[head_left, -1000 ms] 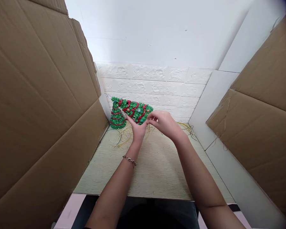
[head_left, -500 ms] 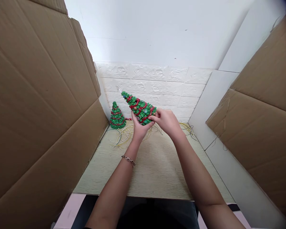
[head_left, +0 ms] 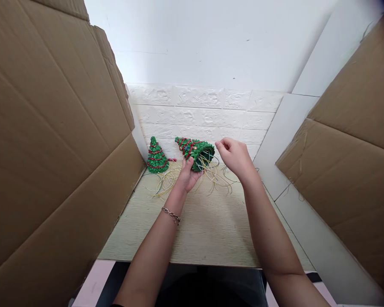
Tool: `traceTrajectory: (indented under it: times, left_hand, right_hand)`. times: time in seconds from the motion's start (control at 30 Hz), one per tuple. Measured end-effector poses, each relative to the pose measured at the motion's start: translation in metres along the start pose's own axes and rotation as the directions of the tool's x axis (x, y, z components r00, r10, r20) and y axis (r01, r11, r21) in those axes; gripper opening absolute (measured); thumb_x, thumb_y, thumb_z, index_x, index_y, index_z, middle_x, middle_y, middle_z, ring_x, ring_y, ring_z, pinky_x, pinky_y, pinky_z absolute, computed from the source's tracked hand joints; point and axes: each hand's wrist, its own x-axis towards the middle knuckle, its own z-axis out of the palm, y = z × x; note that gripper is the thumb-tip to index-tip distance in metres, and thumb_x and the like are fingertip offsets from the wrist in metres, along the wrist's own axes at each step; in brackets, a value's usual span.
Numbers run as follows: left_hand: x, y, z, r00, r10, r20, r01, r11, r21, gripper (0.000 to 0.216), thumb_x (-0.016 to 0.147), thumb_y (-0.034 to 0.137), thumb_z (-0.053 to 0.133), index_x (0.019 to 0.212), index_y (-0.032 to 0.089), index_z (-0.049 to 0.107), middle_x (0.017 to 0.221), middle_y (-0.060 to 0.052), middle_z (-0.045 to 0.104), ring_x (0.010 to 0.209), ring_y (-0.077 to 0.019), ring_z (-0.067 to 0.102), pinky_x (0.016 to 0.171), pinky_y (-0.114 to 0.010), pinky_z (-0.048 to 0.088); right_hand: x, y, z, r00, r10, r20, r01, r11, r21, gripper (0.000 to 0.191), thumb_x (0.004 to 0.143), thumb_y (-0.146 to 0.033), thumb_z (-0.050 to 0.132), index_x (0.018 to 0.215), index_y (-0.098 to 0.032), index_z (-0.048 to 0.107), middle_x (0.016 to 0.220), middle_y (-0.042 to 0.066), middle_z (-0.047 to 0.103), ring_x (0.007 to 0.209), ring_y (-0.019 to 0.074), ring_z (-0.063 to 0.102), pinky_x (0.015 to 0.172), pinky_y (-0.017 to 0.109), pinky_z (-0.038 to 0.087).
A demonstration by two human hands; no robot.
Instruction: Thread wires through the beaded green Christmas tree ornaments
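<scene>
My left hand (head_left: 188, 175) grips a small green Christmas tree (head_left: 194, 150) with red garland, tipped on its side, top pointing left and hollow base facing me. Thin yellow and dark wires (head_left: 215, 177) hang out of the base. My right hand (head_left: 235, 155) is lifted just right of the base, fingers pinched together on what seem to be wire ends. A second, smaller green tree (head_left: 156, 156) stands upright at the back left of the pale wooden table (head_left: 208, 226).
Loose yellow wire coils (head_left: 164, 183) lie on the table beside the standing tree. Tall cardboard sheets (head_left: 48, 140) wall the left side, and more cardboard (head_left: 355, 157) stands on the right. A white brick-pattern panel (head_left: 208, 115) closes the back.
The held tree went from lying level, to tipped up, to turned so its open base faces me. Wires now spill from it, and my right hand has drawn back to the right.
</scene>
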Motion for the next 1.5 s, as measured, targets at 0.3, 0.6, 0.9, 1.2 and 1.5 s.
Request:
traceTrajectory:
  times: [0.3, 0.6, 0.9, 1.2, 1.5]
  left_hand:
    - [0.0, 0.006, 0.001, 0.999, -0.05, -0.02, 0.048, 0.996, -0.077, 0.06, 0.08, 0.061, 0.048, 0.12, 0.015, 0.055, 0.124, -0.015, 0.059, 0.119, -0.0301, 0.052, 0.097, -0.047, 0.045]
    - [0.001, 0.01, 0.001, 0.991, -0.091, -0.097, 0.075, 0.984, -0.163, 0.052, 0.085, 0.054, 0.046, 0.119, 0.016, 0.055, 0.111, -0.013, 0.065, 0.1, -0.0239, 0.062, 0.089, -0.042, 0.05]
    - [0.001, 0.009, 0.001, 0.992, -0.101, -0.075, 0.085, 0.977, -0.197, 0.046, 0.086, 0.05, 0.046, 0.118, 0.017, 0.055, 0.105, -0.01, 0.067, 0.094, -0.0203, 0.063, 0.082, -0.036, 0.051]
    - [0.003, 0.003, -0.004, 0.999, -0.002, -0.034, -0.003, 0.991, -0.132, 0.064, 0.069, 0.045, 0.07, 0.125, 0.024, 0.047, 0.128, -0.01, 0.055, 0.103, -0.024, 0.059, 0.078, -0.037, 0.052]
    - [-0.006, 0.003, 0.003, 0.996, -0.042, 0.084, 0.055, 0.986, -0.159, 0.061, 0.068, 0.042, 0.071, 0.123, 0.023, 0.05, 0.121, -0.009, 0.06, 0.108, -0.0253, 0.058, 0.091, -0.046, 0.047]
  right_hand:
    - [-0.001, 0.005, 0.003, 0.905, -0.032, 0.425, 0.053, 0.998, -0.04, 0.027, 0.082, -0.039, 0.051, 0.073, -0.019, 0.065, 0.068, 0.002, 0.061, 0.065, 0.0139, 0.051, 0.059, 0.025, 0.032]
    - [0.0, 0.003, 0.002, 0.949, -0.061, 0.309, 0.039, 0.996, 0.078, 0.025, 0.085, -0.029, 0.045, 0.067, -0.018, 0.056, 0.067, 0.0, 0.059, 0.066, 0.0129, 0.05, 0.063, 0.025, 0.033]
    - [-0.001, -0.002, 0.003, 0.959, -0.125, 0.256, 0.062, 0.968, 0.242, 0.023, 0.087, -0.029, 0.044, 0.072, -0.018, 0.056, 0.067, -0.001, 0.061, 0.065, 0.0119, 0.052, 0.066, 0.024, 0.035]
    - [-0.006, -0.005, -0.012, 0.987, 0.033, 0.158, -0.016, 0.994, -0.108, 0.049, 0.088, -0.057, 0.034, 0.072, -0.019, 0.059, 0.067, 0.005, 0.059, 0.064, 0.0167, 0.051, 0.058, 0.026, 0.029]
    - [-0.004, 0.019, -0.015, 0.943, 0.253, 0.216, -0.22, 0.961, -0.165, 0.041, 0.089, -0.047, 0.033, 0.066, -0.019, 0.052, 0.076, 0.01, 0.064, 0.073, 0.0208, 0.057, 0.064, 0.03, 0.035]
